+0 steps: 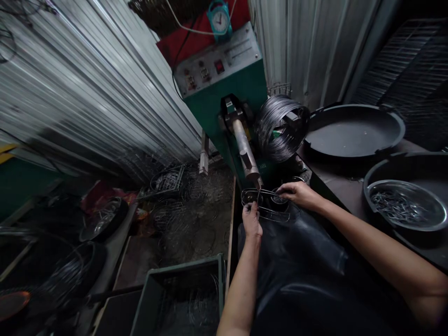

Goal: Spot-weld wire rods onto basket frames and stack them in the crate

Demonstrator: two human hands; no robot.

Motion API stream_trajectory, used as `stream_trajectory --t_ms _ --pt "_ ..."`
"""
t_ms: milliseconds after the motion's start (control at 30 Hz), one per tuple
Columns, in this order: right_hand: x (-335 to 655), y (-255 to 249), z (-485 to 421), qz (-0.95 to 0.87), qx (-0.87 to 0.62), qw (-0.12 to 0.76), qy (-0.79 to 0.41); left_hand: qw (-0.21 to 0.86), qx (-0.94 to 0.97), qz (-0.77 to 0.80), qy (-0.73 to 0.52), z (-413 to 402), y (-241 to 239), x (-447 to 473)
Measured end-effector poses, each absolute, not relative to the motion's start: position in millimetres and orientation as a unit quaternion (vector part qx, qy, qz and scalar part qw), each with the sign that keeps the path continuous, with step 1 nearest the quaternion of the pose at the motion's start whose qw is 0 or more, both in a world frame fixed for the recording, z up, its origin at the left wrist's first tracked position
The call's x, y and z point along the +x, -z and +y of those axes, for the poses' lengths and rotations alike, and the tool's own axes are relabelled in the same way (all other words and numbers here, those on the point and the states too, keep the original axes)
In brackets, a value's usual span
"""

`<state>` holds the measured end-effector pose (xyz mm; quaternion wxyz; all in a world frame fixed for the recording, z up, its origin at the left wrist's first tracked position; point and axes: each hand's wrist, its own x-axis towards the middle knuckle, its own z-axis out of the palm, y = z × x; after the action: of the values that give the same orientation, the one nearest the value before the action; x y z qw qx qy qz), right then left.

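My left hand grips the near edge of a thin wire frame held just under the tip of the metal arm of a green machine. My right hand pinches the far right side of the same wire frame, next to a small round piece I cannot make out. A coil of dark wire rings hangs on the machine just right of the arm. A dark apron covers my lap below both hands.
A metal bowl of small wire pieces sits in a black basin at right, behind it a wide black pan. Finished wire racks pile on the floor at left. A green crate stands near my left arm. Corrugated metal walls surround.
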<state>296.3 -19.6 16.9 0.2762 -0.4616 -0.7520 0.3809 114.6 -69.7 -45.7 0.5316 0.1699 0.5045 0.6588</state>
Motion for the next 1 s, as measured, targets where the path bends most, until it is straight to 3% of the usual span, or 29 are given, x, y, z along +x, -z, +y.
stream_trajectory --t_ms 433,1000 --pt "284.2 -11.1 -30.4 -0.751 -0.439 0.264 -0.416 0.489 0.232 0.464 -0.701 -67.0 55.8 116.6" --pt "287.5 -27.1 -5.0 -0.774 -0.386 0.2 -0.46 0.558 0.161 0.463 -0.669 -65.0 61.0 110.0"
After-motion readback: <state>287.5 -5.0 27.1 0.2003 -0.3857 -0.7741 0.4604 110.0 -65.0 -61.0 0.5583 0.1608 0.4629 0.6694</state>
